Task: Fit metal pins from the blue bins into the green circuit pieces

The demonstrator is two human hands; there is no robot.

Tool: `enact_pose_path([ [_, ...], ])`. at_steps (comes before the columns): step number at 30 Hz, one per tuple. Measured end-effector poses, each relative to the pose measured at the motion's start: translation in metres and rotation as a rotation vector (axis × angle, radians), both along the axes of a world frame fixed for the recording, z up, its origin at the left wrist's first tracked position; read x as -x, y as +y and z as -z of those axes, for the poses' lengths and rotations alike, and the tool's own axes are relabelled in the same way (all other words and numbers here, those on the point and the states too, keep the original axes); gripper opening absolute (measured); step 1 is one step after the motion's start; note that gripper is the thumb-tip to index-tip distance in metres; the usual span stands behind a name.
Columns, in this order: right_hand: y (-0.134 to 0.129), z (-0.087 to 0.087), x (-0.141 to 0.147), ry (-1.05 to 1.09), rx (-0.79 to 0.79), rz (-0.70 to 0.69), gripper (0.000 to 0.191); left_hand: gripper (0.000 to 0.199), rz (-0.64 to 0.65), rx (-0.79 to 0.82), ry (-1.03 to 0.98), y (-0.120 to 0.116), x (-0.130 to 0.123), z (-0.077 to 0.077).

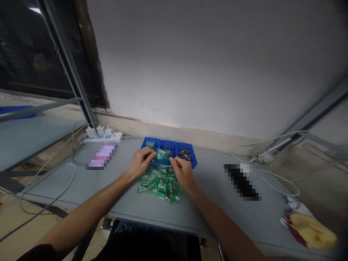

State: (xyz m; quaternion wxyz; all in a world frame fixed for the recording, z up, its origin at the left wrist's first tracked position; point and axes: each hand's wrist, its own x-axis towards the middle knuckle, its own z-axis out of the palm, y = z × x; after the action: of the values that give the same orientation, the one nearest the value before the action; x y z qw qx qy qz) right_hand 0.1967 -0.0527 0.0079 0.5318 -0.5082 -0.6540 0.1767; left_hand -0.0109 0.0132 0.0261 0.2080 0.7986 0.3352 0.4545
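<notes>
My left hand (141,160) and my right hand (182,170) each pinch one side of a small clear green plastic bag (163,155), stretched between them in front of the bins. Small pale pieces show inside it. Below lies a pile of similar green bags (160,185) with small parts in them. Just behind my hands stand three joined blue bins. The right bin (193,156) holds many small dark metal pieces (185,154). More small metal parts lie in the middle bin, partly hidden by the bag. Small clear packets (150,144) are in the left bin.
A white power strip (114,137) with several plugs sits at the table's back left, near a blurred pinkish object (102,156). At right are a blurred black object (241,183), white cables (285,181) and a yellow and red package (310,228). A wall rises behind.
</notes>
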Motion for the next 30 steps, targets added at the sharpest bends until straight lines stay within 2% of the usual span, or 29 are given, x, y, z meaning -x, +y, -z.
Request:
enact_pose_path([
  [4, 0.003, 0.002, -0.006, 0.009, -0.038, 0.049, 0.049, 0.039, -0.177, 0.009, 0.024, 0.042, 0.012, -0.009],
  [6, 0.005, 0.002, -0.009, 0.028, -0.041, 0.062, 0.048, 0.040, -0.193, 0.078, 0.182, 0.066, 0.022, -0.009],
  [8, 0.006, 0.003, -0.010, 0.042, -0.040, 0.072, 0.047, 0.028, -0.256, 0.144, 0.321, 0.084, 0.033, -0.007],
  [9, 0.007, 0.003, -0.011, 0.047, -0.041, 0.076, 0.047, 0.025, -0.301, 0.128, 0.347, 0.090, 0.037, -0.005],
  [11, 0.007, 0.003, -0.012, 0.044, -0.045, 0.085, 0.046, 0.032, -0.337, 0.026, 0.392, 0.093, 0.041, -0.001],
  [13, 0.008, 0.002, -0.013, 0.024, -0.047, 0.094, 0.046, 0.034, -0.276, -0.096, 0.461, 0.088, 0.040, 0.001],
  [15, 0.009, 0.003, -0.015, -0.040, -0.034, 0.086, 0.045, 0.035, -0.157, -0.183, 0.557, 0.081, 0.033, 0.001],
  [18, 0.011, 0.003, -0.020, -0.302, 0.026, -0.010, 0.034, 0.038, -0.027, -0.212, 0.724, 0.071, 0.023, 0.000],
  [21, 0.013, 0.004, -0.025, -0.596, 0.066, -0.117, 0.021, 0.041, -0.023, -0.222, 0.829, 0.062, 0.018, -0.004],
  [23, 0.011, 0.003, -0.027, -0.706, 0.065, -0.145, 0.018, 0.040, -0.037, -0.275, 0.821, 0.053, 0.018, -0.008],
  [25, 0.009, 0.003, -0.029, -0.771, 0.070, -0.161, 0.028, 0.037, -0.009, -0.330, 0.764, 0.039, 0.018, -0.012],
  [28, 0.004, 0.001, -0.029, -0.821, 0.088, -0.196, 0.045, 0.033, 0.110, -0.388, 0.688, 0.012, 0.017, -0.014],
  [30, 0.003, 0.001, -0.030, -0.837, 0.098, -0.231, 0.042, 0.029, 0.214, -0.392, 0.654, -0.004, 0.014, -0.012],
])
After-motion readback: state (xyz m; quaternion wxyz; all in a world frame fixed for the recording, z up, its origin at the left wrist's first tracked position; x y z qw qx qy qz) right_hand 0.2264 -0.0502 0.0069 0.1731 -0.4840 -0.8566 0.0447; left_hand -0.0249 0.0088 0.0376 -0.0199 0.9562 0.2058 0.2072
